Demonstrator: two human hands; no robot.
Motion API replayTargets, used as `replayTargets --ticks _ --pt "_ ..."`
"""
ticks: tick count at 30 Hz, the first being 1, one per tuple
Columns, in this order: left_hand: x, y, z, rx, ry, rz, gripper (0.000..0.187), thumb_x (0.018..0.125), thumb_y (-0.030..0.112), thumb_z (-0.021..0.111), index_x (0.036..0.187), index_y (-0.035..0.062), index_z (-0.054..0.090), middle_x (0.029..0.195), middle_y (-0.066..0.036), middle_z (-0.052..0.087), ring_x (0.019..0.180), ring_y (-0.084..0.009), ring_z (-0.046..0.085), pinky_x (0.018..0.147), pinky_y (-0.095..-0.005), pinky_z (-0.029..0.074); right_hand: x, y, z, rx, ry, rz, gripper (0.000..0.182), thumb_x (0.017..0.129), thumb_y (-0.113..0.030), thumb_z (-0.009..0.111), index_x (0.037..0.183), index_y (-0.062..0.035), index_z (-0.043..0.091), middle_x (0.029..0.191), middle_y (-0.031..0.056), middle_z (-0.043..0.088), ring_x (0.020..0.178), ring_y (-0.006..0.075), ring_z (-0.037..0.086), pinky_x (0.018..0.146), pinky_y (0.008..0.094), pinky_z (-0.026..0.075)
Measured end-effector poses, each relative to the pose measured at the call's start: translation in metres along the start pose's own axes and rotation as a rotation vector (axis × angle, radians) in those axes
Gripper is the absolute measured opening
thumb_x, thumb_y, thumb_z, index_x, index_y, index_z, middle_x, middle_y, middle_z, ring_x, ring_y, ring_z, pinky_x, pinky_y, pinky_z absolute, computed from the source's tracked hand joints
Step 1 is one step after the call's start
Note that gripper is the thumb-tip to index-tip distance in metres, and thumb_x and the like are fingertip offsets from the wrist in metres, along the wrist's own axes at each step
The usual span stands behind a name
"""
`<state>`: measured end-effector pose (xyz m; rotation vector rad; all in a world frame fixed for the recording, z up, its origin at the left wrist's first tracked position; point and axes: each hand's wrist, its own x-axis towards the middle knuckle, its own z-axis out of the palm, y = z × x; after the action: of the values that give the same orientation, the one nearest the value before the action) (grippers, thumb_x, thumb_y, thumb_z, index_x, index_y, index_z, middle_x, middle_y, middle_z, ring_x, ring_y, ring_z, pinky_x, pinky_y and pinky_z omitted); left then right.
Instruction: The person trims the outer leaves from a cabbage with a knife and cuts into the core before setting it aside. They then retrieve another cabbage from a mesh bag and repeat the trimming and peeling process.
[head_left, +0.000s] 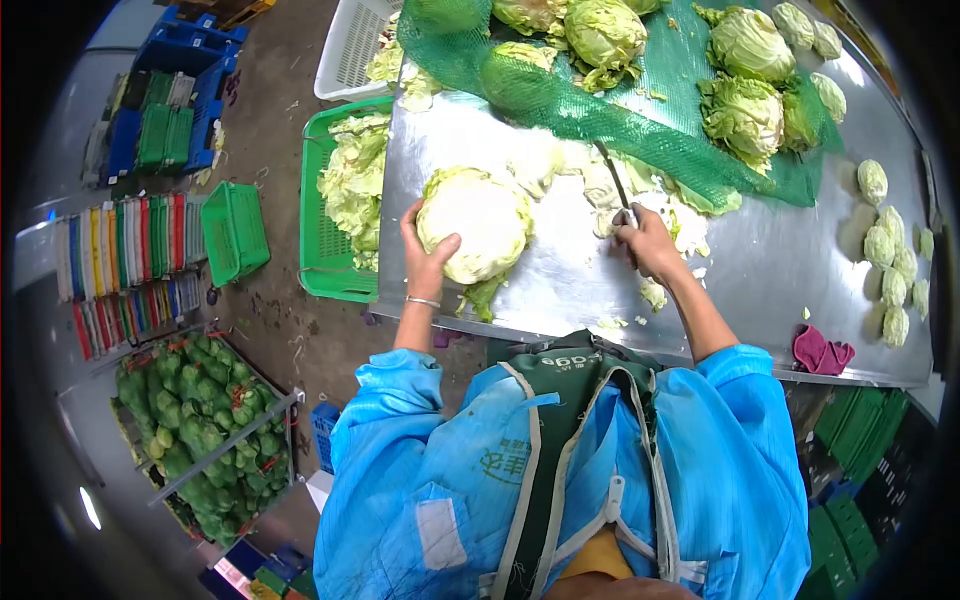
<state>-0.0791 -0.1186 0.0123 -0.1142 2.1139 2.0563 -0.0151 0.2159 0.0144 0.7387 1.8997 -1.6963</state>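
Observation:
A trimmed, pale cabbage (475, 222) sits near the left end of the metal table. My left hand (428, 250) grips its left side, fingers behind and thumb across the front. To the right, my right hand (648, 243) is closed round the handle of a knife (613, 172), its dark blade pointing up and away from me. Cut leaves (600, 190) lie between the two hands, by the edge of a green mesh net (640, 130). Several untrimmed cabbages (605, 35) rest on and under that net at the far side.
A green crate (312, 235) of leaves stands against the table's left edge, a white crate (338, 60) behind it. Small oval heads (880, 245) and a maroon cloth (822, 352) lie on the right of the metal table (775, 270). Bagged cabbages (200, 420) fill a bin at lower left.

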Motion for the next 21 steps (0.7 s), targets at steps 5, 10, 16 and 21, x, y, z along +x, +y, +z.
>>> replayTargets --ticks 5,10,16,21 --pt "-0.029 -0.022 0.024 -0.444 0.107 -0.158 0.079 0.077 0.014 0.062 0.146 0.0169 0.024 0.14 -0.016 0.035 0.127 -0.0304 0.041 0.103 -0.0402 0.04 -0.041 -0.045 0.046 -0.274 -0.096 -0.343 0.044 0.088 -0.028 0.057 0.117 0.0053 0.053 0.094 0.0256 0.062 0.088 0.0318 0.061 0.082 0.0387 0.049" --pt "-0.063 -0.01 0.078 -0.208 0.053 -0.087 0.082 0.074 0.016 0.072 0.14 0.0049 0.024 0.132 -0.018 0.037 0.123 -0.0273 0.04 0.105 -0.0378 0.036 -0.031 -0.051 0.051 -0.32 -0.045 -0.24 0.067 0.094 -0.039 0.051 0.133 0.0133 0.036 0.122 0.0374 0.051 0.118 0.0425 0.052 0.101 0.0408 0.04" --pt "-0.052 -0.012 0.092 0.066 0.119 -0.08 0.078 0.072 0.021 0.079 0.128 -0.0003 0.028 0.121 -0.018 0.04 0.114 -0.0265 0.044 0.098 -0.0376 0.038 -0.026 -0.033 0.048 -0.328 -0.034 -0.261 0.068 0.097 -0.037 0.044 0.14 0.0116 0.026 0.133 0.0369 0.043 0.126 0.0438 0.044 0.107 0.0393 0.034" --pt "-0.044 0.002 0.102 0.049 0.125 -0.136 0.074 0.073 0.022 0.078 0.125 -0.0002 0.031 0.118 -0.018 0.042 0.11 -0.0262 0.046 0.096 -0.0373 0.04 -0.011 -0.037 0.041 -0.292 -0.004 -0.117 0.056 0.096 -0.035 0.044 0.14 -0.0023 0.034 0.127 0.0326 0.051 0.12 0.0424 0.05 0.102 0.0408 0.037"
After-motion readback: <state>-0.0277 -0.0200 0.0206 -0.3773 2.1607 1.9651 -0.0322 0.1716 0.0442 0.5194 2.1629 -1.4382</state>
